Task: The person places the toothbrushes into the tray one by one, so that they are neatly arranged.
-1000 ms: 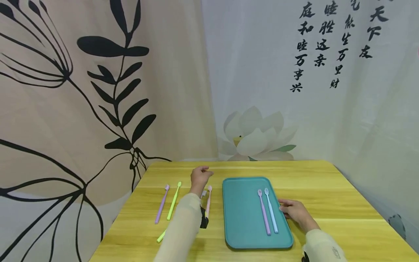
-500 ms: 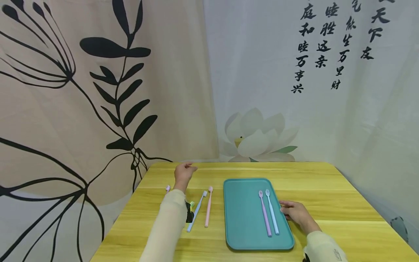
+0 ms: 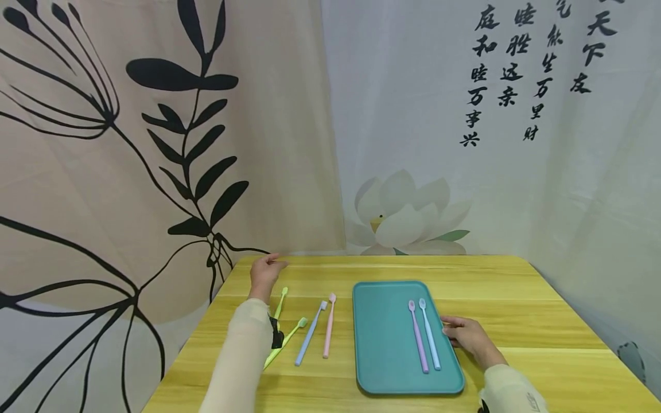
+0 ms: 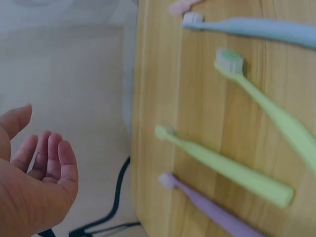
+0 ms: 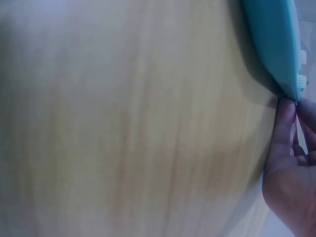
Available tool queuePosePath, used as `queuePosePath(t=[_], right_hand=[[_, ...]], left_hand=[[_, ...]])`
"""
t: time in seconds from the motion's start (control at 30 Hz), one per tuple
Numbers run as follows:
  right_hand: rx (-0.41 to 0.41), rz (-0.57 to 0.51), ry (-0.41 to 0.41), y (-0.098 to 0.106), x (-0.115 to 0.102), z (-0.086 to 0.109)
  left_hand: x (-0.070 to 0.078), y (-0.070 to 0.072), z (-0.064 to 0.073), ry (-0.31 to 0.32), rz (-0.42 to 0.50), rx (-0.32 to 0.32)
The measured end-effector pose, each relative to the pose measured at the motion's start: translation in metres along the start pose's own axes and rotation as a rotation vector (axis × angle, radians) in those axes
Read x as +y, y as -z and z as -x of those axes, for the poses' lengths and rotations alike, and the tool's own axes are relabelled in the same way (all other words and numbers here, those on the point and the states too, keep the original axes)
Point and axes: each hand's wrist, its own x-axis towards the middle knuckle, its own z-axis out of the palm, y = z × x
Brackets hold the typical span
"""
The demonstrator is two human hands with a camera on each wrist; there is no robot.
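Note:
My left hand (image 3: 264,277) hovers by the far left part of the table, holding nothing. In the left wrist view its fingers (image 4: 66,160) bend loosely, apart from the thumb. Nearest to it lie a purple toothbrush (image 4: 210,210) and a green toothbrush (image 4: 232,173); the sleeve hides the purple one in the head view. A second green toothbrush (image 3: 291,338) lies nearer, partly behind the wrist strap. My right hand (image 3: 471,338) pinches the right rim of a teal tray (image 3: 382,344) between thumb and fingers. On that tray lie a purple toothbrush (image 3: 419,338) and a blue toothbrush (image 3: 430,335), side by side.
Between my left arm and the tray, a blue toothbrush (image 3: 311,334) and a pink toothbrush (image 3: 329,327) lie on the wooden table (image 3: 542,321). A printed curtain (image 3: 289,143) hangs behind the table's far edge. Black cables (image 4: 116,192) show beyond the table's edge.
My left hand has moved left, away from the pink and blue toothbrushes and past the green ones, which its arm now covers less. My right hand stays at the tray's rim.

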Motion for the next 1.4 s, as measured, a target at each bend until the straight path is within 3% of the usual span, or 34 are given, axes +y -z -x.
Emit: queuePosePath(t=[0.3, 0.67, 1.03, 1.4], right_hand=[[0.006, -0.012, -0.003, 0.001, 0.002, -0.001], [0.009, -0.030, -0.008, -0.002, 0.001, -0.003], [0.013, -0.025, -0.003, -0.002, 0.002, -0.003], [0.013, -0.039, -0.010, -0.002, 0.004, -0.004]], left_hand=[[-0.020, 0.026, 0.000, 0.017, -0.026, 0.039], [-0.053, 0.049, 0.001, 0.060, -0.111, 0.038], [-0.075, 0.068, 0.012, 0.098, -0.070, 0.014], [-0.102, 0.075, 0.009, 0.161, -0.032, -0.012]])
